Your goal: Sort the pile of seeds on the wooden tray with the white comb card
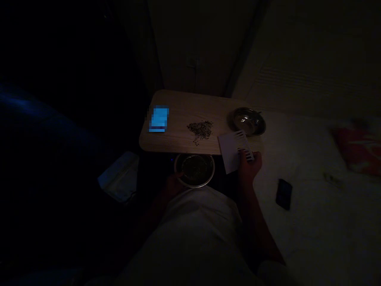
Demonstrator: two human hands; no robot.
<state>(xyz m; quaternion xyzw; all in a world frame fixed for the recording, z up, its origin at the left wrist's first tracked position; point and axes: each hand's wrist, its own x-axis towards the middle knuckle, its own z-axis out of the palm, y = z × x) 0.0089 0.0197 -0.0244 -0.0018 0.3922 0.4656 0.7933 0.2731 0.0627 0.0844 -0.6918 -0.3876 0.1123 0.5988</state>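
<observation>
My left hand [175, 182] grips the rim of a round metal bowl [194, 186] below the table's front edge, close to my body. Inside that bowl is something dark that I cannot make out. In my right hand [250, 165] is a flat, pale scraper [229, 151] with a row of slots along one side, at the table's front right corner. A loose pile of small dark grains or seeds [201, 130] lies on the wooden table [181, 139]. Just beyond the scraper a second metal bowl [249, 120] stands at the table's right end.
A lit, blurred-out screen [159, 118] is at the table's left end. On the pale bedding [309, 222] to the right lie a dark phone [283, 194] and a red packet or cloth [357, 149]. A pale box-like object [120, 174] sits lower left. The room is very dark.
</observation>
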